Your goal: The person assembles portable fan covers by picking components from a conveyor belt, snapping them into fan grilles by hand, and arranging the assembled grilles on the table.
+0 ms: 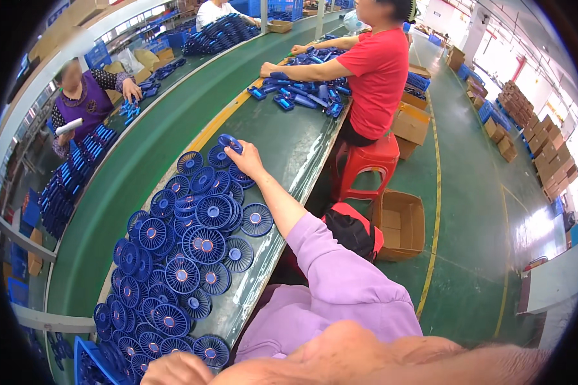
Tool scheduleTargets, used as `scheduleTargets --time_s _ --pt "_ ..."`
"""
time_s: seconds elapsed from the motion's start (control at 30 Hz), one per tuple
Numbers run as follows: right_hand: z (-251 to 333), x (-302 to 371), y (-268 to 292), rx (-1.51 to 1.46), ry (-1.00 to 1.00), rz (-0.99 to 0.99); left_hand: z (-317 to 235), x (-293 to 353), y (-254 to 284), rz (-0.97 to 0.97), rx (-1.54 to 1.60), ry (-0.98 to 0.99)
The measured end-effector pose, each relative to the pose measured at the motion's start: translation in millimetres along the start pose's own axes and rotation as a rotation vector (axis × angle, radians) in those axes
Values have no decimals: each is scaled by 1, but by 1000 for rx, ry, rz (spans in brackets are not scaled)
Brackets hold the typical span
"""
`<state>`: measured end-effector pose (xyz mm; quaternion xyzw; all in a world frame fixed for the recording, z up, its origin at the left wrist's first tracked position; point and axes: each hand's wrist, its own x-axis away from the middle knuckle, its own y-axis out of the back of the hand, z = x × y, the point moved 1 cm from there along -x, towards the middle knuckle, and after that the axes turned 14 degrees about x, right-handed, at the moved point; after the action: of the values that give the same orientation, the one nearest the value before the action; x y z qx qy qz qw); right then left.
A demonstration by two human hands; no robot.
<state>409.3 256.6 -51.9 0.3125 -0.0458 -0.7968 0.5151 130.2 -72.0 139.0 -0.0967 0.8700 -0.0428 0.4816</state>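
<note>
My right arm, in a lilac sleeve, stretches across the green-topped bench, and my right hand (247, 160) is closed on the edge of a round blue fan guard (230, 143), tilted up at the far end of a heap. The heap is made of many blue fan guards (204, 245) with radial spokes, some with a reddish ring at the centre, overlapping along the bench. At the lower edge my left hand (176, 370) shows only in part, beside the nearest guards. Its fingertips are cut off, so what it holds is hidden.
A co-worker in red sits on a red stool (367, 168) over a pile of blue parts (308, 90). Left runs a green conveyor (103, 256), with a purple-vested person beyond. A blue crate (87, 359) stands lower left; a black-and-red bag (350, 234) and open carton (401, 224) are right.
</note>
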Motion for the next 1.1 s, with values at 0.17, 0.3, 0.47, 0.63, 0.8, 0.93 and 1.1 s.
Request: scheduleTargets --time_s 0.17,0.3,0.47,0.63,0.8,0.93,1.1 --pt "-12 -4 -2 95 77 -55 59 32 -27 -833 -511 36" --pt "4 -4 -1 94 66 77 72 64 -38 -876 -1006 625" --pt "10 -8 8 33 171 8 91 113 -70 -1080 -1167 806" --pt "30 10 -4 -41 283 102 97 140 -98 -1236 -1505 810" --pt "40 21 -12 -105 336 166 91 145 -112 -1301 -1941 611" --pt "43 25 -13 -66 318 234 92 162 -113 -1310 -2009 967" --pt "47 28 -16 -21 298 282 101 175 -108 -1224 -2002 1111"
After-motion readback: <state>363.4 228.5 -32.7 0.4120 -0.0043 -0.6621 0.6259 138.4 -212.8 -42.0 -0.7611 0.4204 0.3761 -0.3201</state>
